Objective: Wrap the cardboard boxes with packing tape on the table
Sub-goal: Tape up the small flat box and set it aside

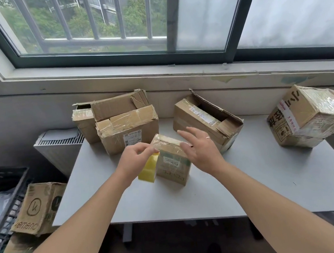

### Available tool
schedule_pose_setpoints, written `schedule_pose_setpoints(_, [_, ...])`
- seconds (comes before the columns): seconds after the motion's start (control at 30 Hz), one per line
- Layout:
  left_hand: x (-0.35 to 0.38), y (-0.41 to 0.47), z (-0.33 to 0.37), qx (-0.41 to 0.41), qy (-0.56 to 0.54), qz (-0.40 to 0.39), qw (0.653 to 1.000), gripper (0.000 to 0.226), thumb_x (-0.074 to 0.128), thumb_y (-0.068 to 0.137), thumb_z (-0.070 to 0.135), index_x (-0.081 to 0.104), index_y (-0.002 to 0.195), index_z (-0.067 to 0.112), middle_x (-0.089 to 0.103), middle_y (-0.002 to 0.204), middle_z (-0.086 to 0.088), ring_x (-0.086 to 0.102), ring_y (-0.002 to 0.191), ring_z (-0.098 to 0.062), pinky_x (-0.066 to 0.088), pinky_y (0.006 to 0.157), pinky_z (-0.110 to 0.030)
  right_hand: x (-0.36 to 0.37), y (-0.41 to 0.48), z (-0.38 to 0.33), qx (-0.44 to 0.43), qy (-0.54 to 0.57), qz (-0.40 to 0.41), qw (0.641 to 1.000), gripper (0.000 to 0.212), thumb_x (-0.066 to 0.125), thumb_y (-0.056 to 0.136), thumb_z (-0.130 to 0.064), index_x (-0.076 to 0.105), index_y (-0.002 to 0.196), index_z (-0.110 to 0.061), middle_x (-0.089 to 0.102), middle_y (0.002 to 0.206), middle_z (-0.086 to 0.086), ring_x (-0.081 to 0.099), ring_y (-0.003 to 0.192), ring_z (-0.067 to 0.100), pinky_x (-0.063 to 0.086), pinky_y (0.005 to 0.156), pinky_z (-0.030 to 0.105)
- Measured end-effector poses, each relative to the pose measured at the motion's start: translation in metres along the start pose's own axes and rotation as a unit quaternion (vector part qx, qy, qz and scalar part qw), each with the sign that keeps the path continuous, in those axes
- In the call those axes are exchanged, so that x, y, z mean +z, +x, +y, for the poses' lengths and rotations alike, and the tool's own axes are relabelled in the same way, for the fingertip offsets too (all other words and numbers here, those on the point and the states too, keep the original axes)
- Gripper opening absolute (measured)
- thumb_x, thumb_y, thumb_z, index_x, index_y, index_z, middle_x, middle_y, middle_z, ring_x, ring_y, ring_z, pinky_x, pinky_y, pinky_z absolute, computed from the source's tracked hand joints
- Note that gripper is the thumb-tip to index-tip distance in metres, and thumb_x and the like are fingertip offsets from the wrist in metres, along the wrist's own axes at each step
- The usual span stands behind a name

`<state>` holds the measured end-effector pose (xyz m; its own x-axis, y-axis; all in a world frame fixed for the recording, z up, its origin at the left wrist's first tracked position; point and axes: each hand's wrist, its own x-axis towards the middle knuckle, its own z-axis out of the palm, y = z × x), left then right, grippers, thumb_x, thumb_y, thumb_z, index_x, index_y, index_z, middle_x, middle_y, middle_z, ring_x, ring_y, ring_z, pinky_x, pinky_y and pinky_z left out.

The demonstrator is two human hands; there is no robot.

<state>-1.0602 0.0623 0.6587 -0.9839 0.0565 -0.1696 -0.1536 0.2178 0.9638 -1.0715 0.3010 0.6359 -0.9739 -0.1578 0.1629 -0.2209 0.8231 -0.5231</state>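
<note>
L hand: thumb + forefinger closed in a pinch at the far-left top corner of the small box. Looks like they're clamped on the tape end, but the film's clear, so I'm only fairly sure. Other L fingers are curled in. R hand: fingers straight and spread, gripping nothing, thumb tip just touching the box's far-right top edge.

So the box sits btwn my two hands, near the middle of the table, label face up toward me. Its long axis runs near-to-far, away from me toward the window. It's already glossy w/ tape over the top.

The yellow tape roll is right under my L wrist, against the box's L side. L hand is much nearer to it; R would have to cross over the box. Can't tell if L palm is touching the roll.

My guess for next: pull tape across the short way, L to R, w/ R hand flat to press it down.

Further out: stacked boxes behind L, open box behind R, wrapped box far R, well apart.
</note>
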Motion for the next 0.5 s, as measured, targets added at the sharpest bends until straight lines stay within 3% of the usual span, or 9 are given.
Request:
schedule_pose_setpoints(0.1, [0.0,0.001,0.011,0.0,-0.039,0.016,0.999,0.018,0.069,0.096,0.018,0.083,0.084,0.018,0.078,0.095,0.005,0.065,0.085,-0.001,0.048,0.078,-0.025,-0.022,0.004,-0.009,0.076,0.135,0.065,0.986,0.029,0.054,0.104,-0.027,0.066,0.129,-0.019,0.067,0.125,-0.001,0.057,0.12,0.017,0.044,0.107,0.033])
schedule_pose_setpoints(0.13, [0.001,0.002,0.015,0.001,-0.062,0.019,0.998,0.019,0.067,0.096,0.018,0.083,0.085,0.017,0.078,0.098,0.002,0.066,0.087,-0.002,0.049,0.08,-0.026,-0.03,0.002,-0.015,0.099,0.157,0.071,0.98,0.021,0.054,0.104,-0.029,0.071,0.112,-0.019,0.072,0.108,-0.004,0.064,0.105,0.014,0.05,0.098,0.036])
schedule_pose_setpoints(0.2, [0.007,0.004,0.025,-0.007,-0.119,0.02,0.993,0.021,0.065,0.098,0.018,0.083,0.088,0.015,0.078,0.1,-0.003,0.067,0.089,-0.011,0.052,0.079,-0.031,-0.039,-0.002,-0.027,0.109,0.195,0.038,0.974,0.026,0.057,0.102,-0.039,0.07,0.089,-0.019,0.074,0.084,-0.005,0.068,0.083,0.009,0.055,0.085,0.039])
schedule_pose_setpoints(0.3, [0.023,0.004,0.048,-0.014,-0.213,0.014,0.977,0.02,0.063,0.1,0.018,0.08,0.091,0.013,0.075,0.091,-0.005,0.065,0.078,-0.016,0.055,0.065,-0.026,-0.039,-0.011,-0.046,0.074,0.259,-0.068,0.961,0.029,0.066,0.094,-0.052,0.071,0.089,-0.023,0.077,0.087,-0.007,0.072,0.087,0.008,0.056,0.084,0.033])
schedule_pose_setpoints(0.37, [0.033,0.006,0.058,-0.024,-0.257,0.023,0.966,0.022,0.063,0.1,0.02,0.082,0.089,0.016,0.072,0.091,-0.007,0.063,0.077,-0.019,0.056,0.064,-0.029,-0.034,-0.014,-0.054,0.063,0.271,-0.101,0.955,0.027,0.07,0.088,-0.056,0.073,0.09,-0.029,0.077,0.091,-0.01,0.072,0.091,0.008,0.057,0.086,0.031])
schedule_pose_setpoints(0.43, [0.037,0.011,0.061,-0.037,-0.276,0.028,0.96,0.025,0.063,0.101,0.024,0.083,0.087,0.019,0.07,0.093,-0.009,0.061,0.079,-0.023,0.053,0.07,-0.035,-0.033,-0.014,-0.058,0.054,0.236,-0.075,0.967,0.016,0.074,0.089,-0.051,0.072,0.083,-0.036,0.073,0.088,-0.013,0.066,0.09,-0.001,0.051,0.084,0.024])
schedule_pose_setpoints(0.5, [0.037,0.016,0.06,-0.04,-0.264,0.028,0.963,0.025,0.061,0.102,0.027,0.082,0.092,0.02,0.072,0.091,-0.003,0.061,0.075,-0.018,0.049,0.069,-0.034,-0.038,-0.012,-0.057,0.036,0.221,-0.04,0.974,0.016,0.072,0.093,-0.041,0.071,0.08,-0.031,0.068,0.08,-0.017,0.059,0.083,-0.002,0.044,0.078,0.023])
